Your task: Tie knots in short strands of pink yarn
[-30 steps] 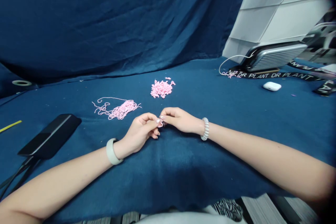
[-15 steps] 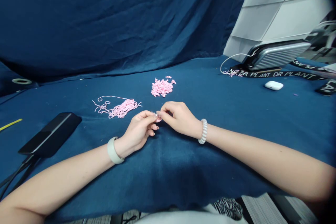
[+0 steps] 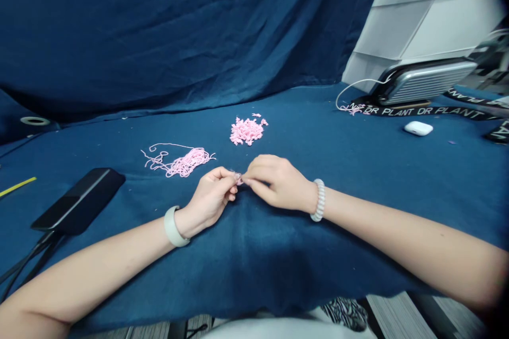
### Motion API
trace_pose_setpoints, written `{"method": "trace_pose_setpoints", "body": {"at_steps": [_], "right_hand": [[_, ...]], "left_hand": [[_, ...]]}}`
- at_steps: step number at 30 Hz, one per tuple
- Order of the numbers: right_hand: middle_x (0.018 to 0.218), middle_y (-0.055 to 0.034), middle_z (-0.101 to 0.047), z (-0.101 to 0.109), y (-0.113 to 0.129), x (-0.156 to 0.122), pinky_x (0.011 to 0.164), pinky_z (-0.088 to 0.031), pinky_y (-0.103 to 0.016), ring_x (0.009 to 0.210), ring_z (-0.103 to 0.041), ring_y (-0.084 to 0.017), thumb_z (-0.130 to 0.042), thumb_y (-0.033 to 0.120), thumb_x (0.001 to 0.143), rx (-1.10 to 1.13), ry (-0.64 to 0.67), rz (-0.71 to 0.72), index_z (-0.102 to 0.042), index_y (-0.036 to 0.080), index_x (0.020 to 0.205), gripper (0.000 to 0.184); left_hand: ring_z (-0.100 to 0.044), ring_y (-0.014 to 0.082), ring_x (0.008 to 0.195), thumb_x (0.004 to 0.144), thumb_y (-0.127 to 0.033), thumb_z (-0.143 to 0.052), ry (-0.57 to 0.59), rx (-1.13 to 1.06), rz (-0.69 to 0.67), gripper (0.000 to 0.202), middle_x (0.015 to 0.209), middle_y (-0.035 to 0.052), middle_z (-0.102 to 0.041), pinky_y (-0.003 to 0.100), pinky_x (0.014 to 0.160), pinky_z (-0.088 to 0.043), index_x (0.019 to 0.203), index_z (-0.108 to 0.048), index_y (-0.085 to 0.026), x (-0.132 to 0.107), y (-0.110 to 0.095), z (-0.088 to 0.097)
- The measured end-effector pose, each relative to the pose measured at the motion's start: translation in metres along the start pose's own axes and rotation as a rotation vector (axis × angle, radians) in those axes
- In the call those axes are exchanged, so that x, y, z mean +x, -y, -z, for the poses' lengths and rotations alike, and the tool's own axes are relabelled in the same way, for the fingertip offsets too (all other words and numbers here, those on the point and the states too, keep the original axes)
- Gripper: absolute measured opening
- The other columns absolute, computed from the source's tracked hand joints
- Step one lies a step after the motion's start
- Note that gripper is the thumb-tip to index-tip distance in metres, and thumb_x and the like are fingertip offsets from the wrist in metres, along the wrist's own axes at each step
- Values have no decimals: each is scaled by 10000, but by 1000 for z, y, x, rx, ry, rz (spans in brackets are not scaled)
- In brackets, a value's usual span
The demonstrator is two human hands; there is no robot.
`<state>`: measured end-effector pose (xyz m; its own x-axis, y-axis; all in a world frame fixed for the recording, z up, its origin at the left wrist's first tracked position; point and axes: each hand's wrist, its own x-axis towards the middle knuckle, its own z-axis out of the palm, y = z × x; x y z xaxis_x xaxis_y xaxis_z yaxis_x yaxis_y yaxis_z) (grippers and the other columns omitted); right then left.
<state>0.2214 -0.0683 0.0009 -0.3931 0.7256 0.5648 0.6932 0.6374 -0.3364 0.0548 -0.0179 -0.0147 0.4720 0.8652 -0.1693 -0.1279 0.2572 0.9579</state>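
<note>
My left hand (image 3: pixel 210 196) is closed in a pinch, thumb against forefinger, with a tiny bit of pink cord (image 3: pixel 239 181) showing at the tips. From the other side, my right hand (image 3: pixel 278 183) pinches at the same spot, its fingertips meeting those of the left. Most of the held piece is hidden by the fingers. Left of the hands lies a loose bundle of pink cord (image 3: pixel 189 162). Beyond them is a pile of small pink knotted pieces (image 3: pixel 247 131).
Blue cloth (image 3: pixel 318 259) covers the table. On the left are a black power bank (image 3: pixel 79 201) with cables and a yellow strip (image 3: pixel 18 186). A white earphone case (image 3: pixel 418 128), a lettered black strap (image 3: pixel 421 112) and a silver ribbed device (image 3: pixel 433 82) lie at right.
My right hand has turned a little and shifted slightly right, its fingers now drawn closer together at the pinch. The left fingers have curled in more. The view has moved slightly.
</note>
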Motion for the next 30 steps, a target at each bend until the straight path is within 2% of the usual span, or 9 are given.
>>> {"method": "trace_pose_setpoints", "body": {"at_steps": [2, 4, 7, 11, 19, 25, 30], "right_hand": [[815, -42, -678, 3, -1, 3, 703, -431, -278, 740, -590, -140, -504, 183, 835, 190, -5, -221, -678, 170, 819, 175], [785, -23, -695, 5, -3, 5, 650, -433, -254, 688, -604, -129, -546, 203, 807, 322, 66, -381, -703, 176, 819, 160], [772, -23, -711, 6, -6, 7, 612, -423, -243, 672, -613, -133, -574, 244, 793, 416, 184, -465, -726, 180, 831, 170], [771, -25, -718, 10, -9, 8, 588, -413, -232, 673, -607, -135, -603, 263, 776, 445, 248, -481, -739, 185, 836, 168], [635, -13, -689, 14, -11, 10, 473, -345, -218, 501, -513, -91, -627, 271, 749, 359, 326, -488, -751, 179, 789, 158], [666, -26, -705, 20, -9, 13, 545, -398, -223, 574, -594, -115, -629, 196, 739, 244, 338, -339, -748, 170, 727, 123], [666, -19, -700, 21, -10, 15, 556, -401, -211, 564, -591, -102, -609, 201, 755, 222, 404, -296, -739, 161, 759, 136]], "left_hand": [[-467, 30, 469, 659, -184, -694, 6, 29, -12, 143, 591, -23, -588, 139, 425, -362, 648, -560, -136, -1, 0, -1], [-477, 36, 470, 652, -189, -700, 15, 53, -13, 142, 595, -19, -598, 149, 431, -374, 654, -568, -136, -3, 0, -2], [-490, 48, 461, 648, -211, -712, 11, 81, -15, 163, 555, -23, -588, 160, 434, -389, 648, -565, -140, -4, 0, -3], [-508, 57, 461, 643, -225, -725, 13, 111, -20, 181, 525, -19, -583, 160, 439, -408, 643, -565, -139, -4, 1, -4], [-582, 82, 516, 659, -238, -726, 67, 150, 20, 173, 550, 3, -623, 162, 483, -468, 664, -587, -135, -5, 2, -2], [-630, 106, 572, 677, -275, -723, 120, 226, 46, 184, 591, 25, -657, 171, 524, -509, 699, -609, -133, -5, 2, 0], [-629, 98, 555, 688, -276, -716, 131, 253, 57, 186, 596, 25, -659, 161, 517, -514, 707, -609, -125, -5, 2, 1]]}}
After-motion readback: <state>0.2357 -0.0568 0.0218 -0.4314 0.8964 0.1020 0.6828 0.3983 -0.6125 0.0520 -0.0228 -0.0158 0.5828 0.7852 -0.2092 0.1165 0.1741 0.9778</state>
